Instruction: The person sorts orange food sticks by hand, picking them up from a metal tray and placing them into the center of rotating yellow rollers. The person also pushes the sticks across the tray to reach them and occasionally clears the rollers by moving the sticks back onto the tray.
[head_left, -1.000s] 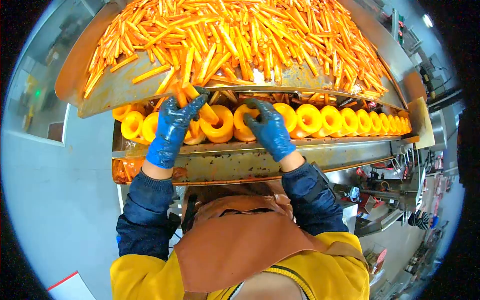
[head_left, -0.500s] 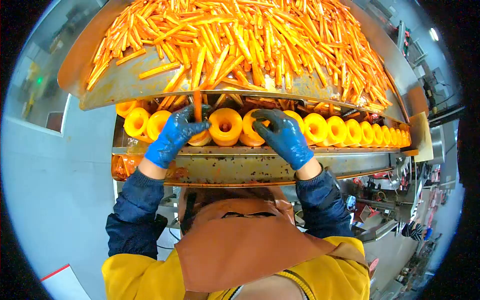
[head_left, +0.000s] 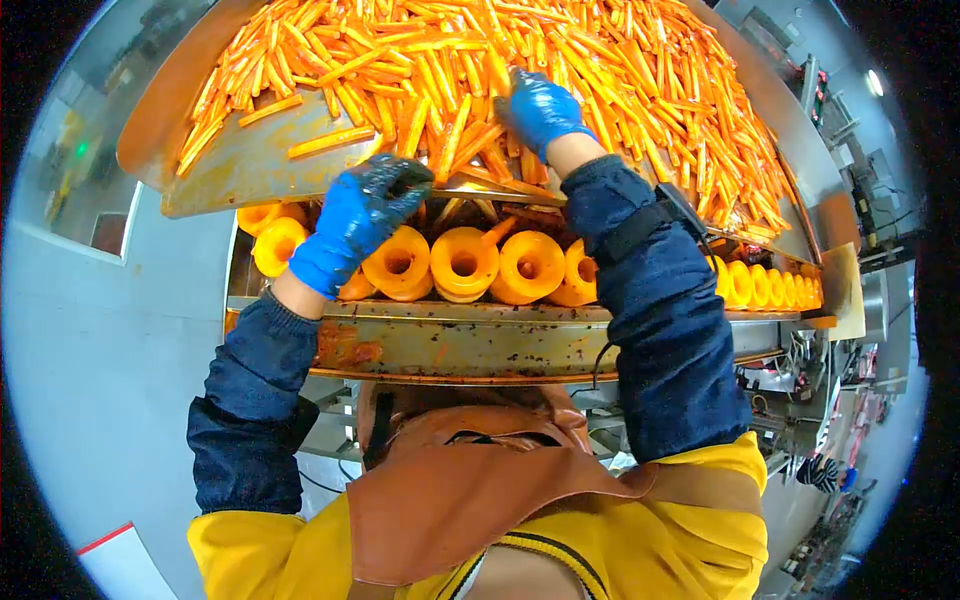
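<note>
A heap of glossy orange-red strips (head_left: 440, 75) covers the metal tray at the top. My right hand (head_left: 542, 112), in a blue glove with dark wet fingertips, reaches into this heap, fingers pressed together around a strip; its tip is partly hidden. My left hand (head_left: 362, 215), gloved alike, hovers at the tray's front edge above the orange funnel-shaped cups (head_left: 463, 264). Its fingers are loosely curled with a gap to the thumb, and no strip shows in them. One orange strip (head_left: 497, 231) leans out at a slant behind two of the cups.
The cups stand in a long row below the tray lip (head_left: 250, 203), partly covered by my right forearm. In front of them runs a stained metal ledge (head_left: 450, 345) with dark specks. Machinery and a person in a striped sleeve (head_left: 818, 474) are far right.
My right hand has gone from the cups up into the heap. My left hand has risen slightly, and the upright strip beside it is gone from there. The view has shifted a little.
</note>
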Demonstrator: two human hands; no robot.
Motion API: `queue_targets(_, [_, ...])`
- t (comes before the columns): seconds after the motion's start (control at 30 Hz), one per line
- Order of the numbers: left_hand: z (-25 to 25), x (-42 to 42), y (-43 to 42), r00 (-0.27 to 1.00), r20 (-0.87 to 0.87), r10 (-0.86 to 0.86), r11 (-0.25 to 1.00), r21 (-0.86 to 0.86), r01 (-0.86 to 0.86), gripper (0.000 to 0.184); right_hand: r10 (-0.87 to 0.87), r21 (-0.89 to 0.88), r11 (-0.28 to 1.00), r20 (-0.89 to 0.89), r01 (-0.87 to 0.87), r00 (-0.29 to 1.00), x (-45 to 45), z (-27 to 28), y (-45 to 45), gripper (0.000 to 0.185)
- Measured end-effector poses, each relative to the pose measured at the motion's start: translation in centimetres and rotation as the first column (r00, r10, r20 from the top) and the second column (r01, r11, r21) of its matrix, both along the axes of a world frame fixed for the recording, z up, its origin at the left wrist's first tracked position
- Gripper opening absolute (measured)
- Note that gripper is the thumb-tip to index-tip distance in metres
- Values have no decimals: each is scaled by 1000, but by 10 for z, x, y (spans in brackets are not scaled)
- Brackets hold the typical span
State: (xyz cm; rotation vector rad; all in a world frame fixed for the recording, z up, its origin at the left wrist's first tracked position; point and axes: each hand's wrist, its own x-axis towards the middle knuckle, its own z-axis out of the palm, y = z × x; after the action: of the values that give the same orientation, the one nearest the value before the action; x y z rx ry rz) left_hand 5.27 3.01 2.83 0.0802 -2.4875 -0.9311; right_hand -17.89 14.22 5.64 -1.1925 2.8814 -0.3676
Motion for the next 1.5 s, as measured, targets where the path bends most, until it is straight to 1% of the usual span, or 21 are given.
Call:
queue_targets(0.07, [-2,-10,24,997,70,-44,999,2,44,23,8,49,999,28,-10,1000,-5,5,13,48])
queue_targets(0.13, [-26,-23,53,982,41,-182,969,-160,186,29,29,18,999,75,-30,997,-13,1,27,49])
queue_targets(0.2, [-28,-30,77,994,14,-110,900,-423,105,29,-22,-99,994,238,47,971,-8,15,46,47])
queue_targets(0.27, [-15,-31,71,995,-49,-92,951,-301,73,27,82,-556,820,350,136,933,-23,-10,68,41])
queue_targets(0.33, [-1,-28,50,965,-254,-64,983,-180,17,18,165,-725,654,416,217,894,-4,3,99,35])
queue_targets(0.53, [3,-11,-17,944,-255,208,954,-161,-254,15,195,-885,400,335,238,922,75,-31,151,23])
queue_targets(0.57, [-6,-12,-31,945,-254,204,955,-163,-250,15,73,-773,605,291,189,954,84,-44,156,23])
queue_targets(0.7, [-30,-14,-53,927,-189,323,928,-128,-350,17,72,-772,595,328,223,942,104,-58,158,21])
queue_targets(0.77, [-33,-14,-53,918,-110,382,917,-76,-391,17,222,-803,423,542,421,811,116,-31,156,21])
queue_targets(0.9, [-35,-16,-55,904,-53,424,894,-133,-427,23,353,-627,484,778,610,520,143,-48,125,24])
queue_targets(1.0, [-32,-16,-54,898,-13,439,883,-178,-434,24,277,-701,626,609,341,744,154,-84,112,34])
queue_targets(1.03, [-31,-16,-55,900,-23,435,874,-228,-428,25,269,-778,620,332,102,904,153,-81,113,32])
queue_targets(1.07, [-32,-15,-55,902,-30,430,864,-275,-421,26,272,-779,619,331,99,903,151,-77,115,32])
queue_targets(1.13, [-32,-17,-55,902,-30,430,869,-258,-423,27,119,-638,578,683,509,721,151,-54,121,25])
queue_targets(1.17, [-31,-18,-54,890,-3,456,855,-276,-439,27,122,-697,511,638,503,760,149,-51,124,18])
queue_targets(1.2, [-31,-18,-52,875,24,484,840,-294,-456,27,107,-832,536,232,141,967,139,-61,126,15])
queue_targets(1.27, [-30,-17,-50,869,26,494,837,-285,-467,28,173,-853,514,206,90,963,139,-74,118,11])
queue_targets(1.33, [-30,-18,-51,865,21,501,833,-280,-476,28,348,-837,426,503,344,791,157,-62,101,9])
queue_targets(1.37, [-31,-18,-51,866,18,499,836,-275,-476,28,323,-868,415,421,273,847,160,-73,90,11])
queue_targets(1.43, [-30,-17,-51,871,34,491,851,-235,-470,28,286,-742,660,392,117,874,165,-75,89,19])
queue_targets(1.5, [-30,-16,-52,871,12,490,842,-265,-470,28,297,-680,733,307,-10,904,158,-76,87,21])
